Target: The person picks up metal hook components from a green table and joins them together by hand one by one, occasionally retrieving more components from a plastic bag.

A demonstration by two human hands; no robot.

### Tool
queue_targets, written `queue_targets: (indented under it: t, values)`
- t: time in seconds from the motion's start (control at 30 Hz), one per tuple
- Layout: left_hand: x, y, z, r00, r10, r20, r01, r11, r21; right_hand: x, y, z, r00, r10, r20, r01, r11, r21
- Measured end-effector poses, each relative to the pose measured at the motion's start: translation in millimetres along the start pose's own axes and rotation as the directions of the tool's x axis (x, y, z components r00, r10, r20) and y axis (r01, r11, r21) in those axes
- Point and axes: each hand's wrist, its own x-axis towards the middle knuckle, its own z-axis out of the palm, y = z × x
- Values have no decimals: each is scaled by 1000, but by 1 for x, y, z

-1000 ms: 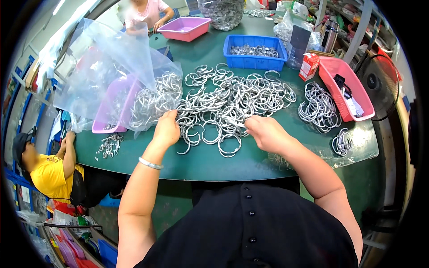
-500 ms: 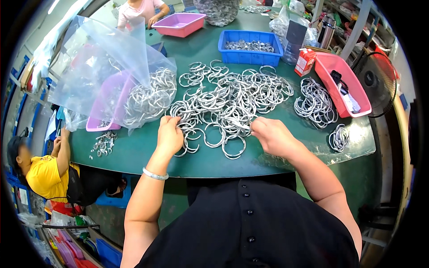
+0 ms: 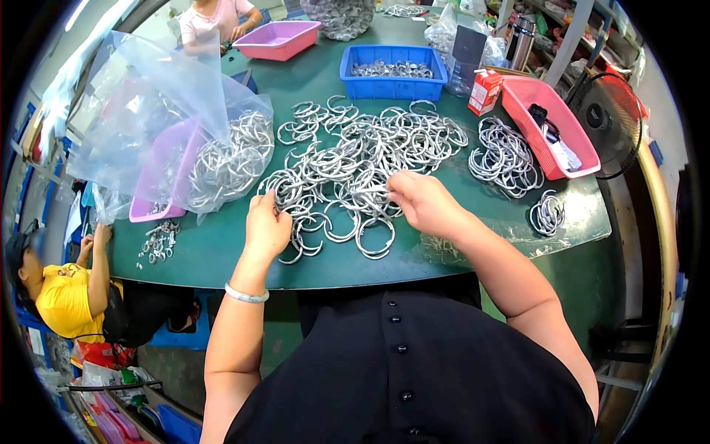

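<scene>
A heap of silver open bangles [image 3: 370, 152], C-shaped and tangled, lies mid-table. At the heap's left edge, my left hand [image 3: 265, 228] has its fingers closed on a bangle, mostly hidden by the fingers. My right hand [image 3: 425, 203] pinches a silver bangle at the near right side of the heap. Between the hands, a few loose bangles [image 3: 376, 238] lie flat near the table edge. A smaller pile of bangles [image 3: 506, 159] is to the right, with a little bunch of bangles [image 3: 547, 213] nearer me.
On the green table [image 3: 333, 275], a clear plastic bag [image 3: 237, 163] of bangles stands left by a purple bin [image 3: 148, 210] and small metal parts [image 3: 159, 240]. Beyond are a blue bin [image 3: 392, 87], a juice carton [image 3: 485, 92], a pink basket [image 3: 551, 140] and a fan [image 3: 603, 122]. Two people sit nearby.
The whole view has shifted slightly. My right hand has moved a little left and farther in over the heap; my left hand stays at the heap's left edge.
</scene>
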Motion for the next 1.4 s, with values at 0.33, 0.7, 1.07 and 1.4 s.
queue_targets:
  t: [0.33, 0.7, 1.07, 1.4]
  values:
    - [-13, 0, -9, 982, 150, -116, -147, 989, 35, 8, -2, 12, 996, 26, -86, -20, 997, 70]
    - [-46, 34, -9, 995, 83, -56, -97, 935, -340, 17, -4, 19, 998, 33, -56, -24, 988, 153]
    - [-56, 68, -17, 869, -3, 494, 461, 363, -810, -1, -30, -5, 975, -200, -100, 209, 974, 92]
    - [-59, 81, -11, 872, 28, 490, 476, 196, -858, -21, -38, -6, 964, -204, -171, 236, 953, 191]
